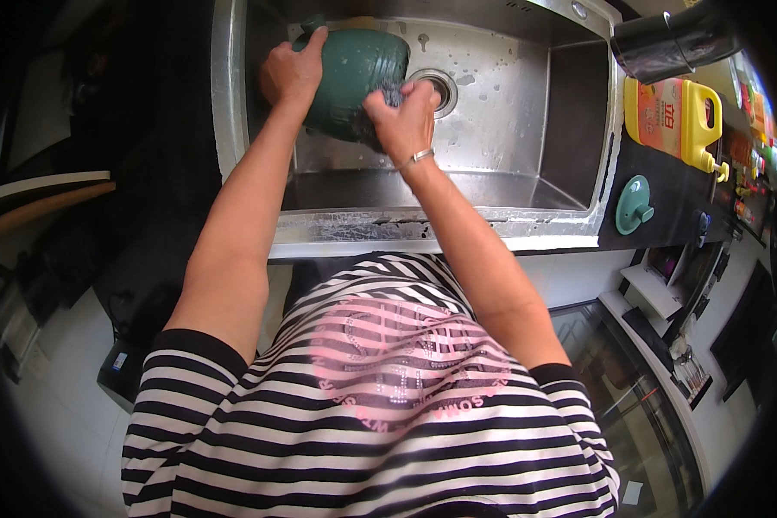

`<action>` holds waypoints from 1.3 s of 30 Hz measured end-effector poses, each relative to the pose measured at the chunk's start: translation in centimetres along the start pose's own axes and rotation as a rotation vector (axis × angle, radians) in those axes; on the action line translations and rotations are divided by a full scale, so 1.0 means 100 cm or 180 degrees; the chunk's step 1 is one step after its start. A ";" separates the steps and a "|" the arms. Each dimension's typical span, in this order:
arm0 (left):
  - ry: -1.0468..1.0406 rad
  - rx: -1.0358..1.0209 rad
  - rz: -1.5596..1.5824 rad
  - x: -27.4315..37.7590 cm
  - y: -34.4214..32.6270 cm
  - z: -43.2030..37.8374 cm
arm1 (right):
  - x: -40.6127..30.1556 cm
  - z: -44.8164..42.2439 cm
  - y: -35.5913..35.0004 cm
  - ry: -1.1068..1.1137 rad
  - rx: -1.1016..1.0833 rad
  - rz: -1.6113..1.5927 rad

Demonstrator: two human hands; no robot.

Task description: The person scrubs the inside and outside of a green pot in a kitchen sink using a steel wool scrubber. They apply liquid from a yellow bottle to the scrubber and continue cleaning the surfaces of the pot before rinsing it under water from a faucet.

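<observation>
A green pot (pixel 356 61), wet on its outside, lies tilted on its side in the stainless steel sink (pixel 498 123). My left hand (pixel 294 70) grips it at the left end, the thumb over the side; part of those fingers is hidden behind the hand. At the pot's lower right, my right hand (pixel 405 123) presses a dark grey mesh scrubber, probably steel wool (pixel 370 128), against the wall near the rim. The scrubber is blurred and partly covered by my fingers. Just right of that hand is the round drain (pixel 445 94).
On the dark counter right of the sink stands a yellow pump bottle (pixel 670 120) bearing writing. A green lid with a knob (pixel 633 206) lies nearer me. Above the bottle, a black cylindrical object (pixel 673 45) juts towards the sink's corner. The sink's front rim (pixel 427 223) runs before my body.
</observation>
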State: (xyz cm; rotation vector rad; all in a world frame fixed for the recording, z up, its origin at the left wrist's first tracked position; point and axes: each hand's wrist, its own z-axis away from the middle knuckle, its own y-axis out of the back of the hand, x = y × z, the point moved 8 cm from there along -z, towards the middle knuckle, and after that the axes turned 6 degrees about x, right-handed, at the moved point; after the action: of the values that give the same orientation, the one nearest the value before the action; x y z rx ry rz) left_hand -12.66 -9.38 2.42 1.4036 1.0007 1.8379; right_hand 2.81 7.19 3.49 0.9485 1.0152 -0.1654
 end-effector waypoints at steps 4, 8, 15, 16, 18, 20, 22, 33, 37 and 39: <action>0.0005 -0.0114 0.0001 0.006 0.003 0.008 | 0.020 0.025 -0.003 0.0072 0.0210 -0.0115; 0.0083 0.0033 0.0040 -0.002 0.003 0.003 | 0.010 0.018 -0.002 0.0279 0.0252 -0.0120; 0.0270 -0.0099 0.0004 -0.005 0.003 0.001 | 0.001 -0.006 -0.002 0.0310 -0.0029 0.0226; 0.0248 -0.0064 -0.0011 -0.006 0.001 0.001 | 0.002 0.008 -0.001 0.0322 -0.0116 0.0197; 0.0221 -0.0033 0.0033 -0.007 -0.001 0.000 | 0.003 0.016 -0.002 0.0687 0.0028 0.0095; 0.0212 -0.0040 0.0152 -0.005 0.000 -0.001 | 0.002 0.013 -0.003 0.0836 0.0113 0.0101; 0.0217 -0.0066 0.0128 -0.006 0.000 -0.001 | -0.020 0.001 0.001 0.0922 0.0154 0.0214; 0.0300 -0.0003 0.0103 -0.010 -0.002 -0.001 | -0.016 0.015 -0.002 0.0907 0.0176 0.0267; 0.0260 0.0042 0.0117 -0.010 -0.001 -0.001 | -0.030 0.000 0.001 0.0912 0.0187 0.0407; 0.0257 -0.0008 0.0090 -0.007 0.000 0.000 | -0.021 0.013 0.001 0.0819 0.0067 0.0406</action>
State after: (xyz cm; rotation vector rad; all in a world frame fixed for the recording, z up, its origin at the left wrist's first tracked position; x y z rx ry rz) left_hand -12.46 -9.99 2.06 1.3579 1.0228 1.9292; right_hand 2.55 5.66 5.44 1.0690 1.1860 0.0542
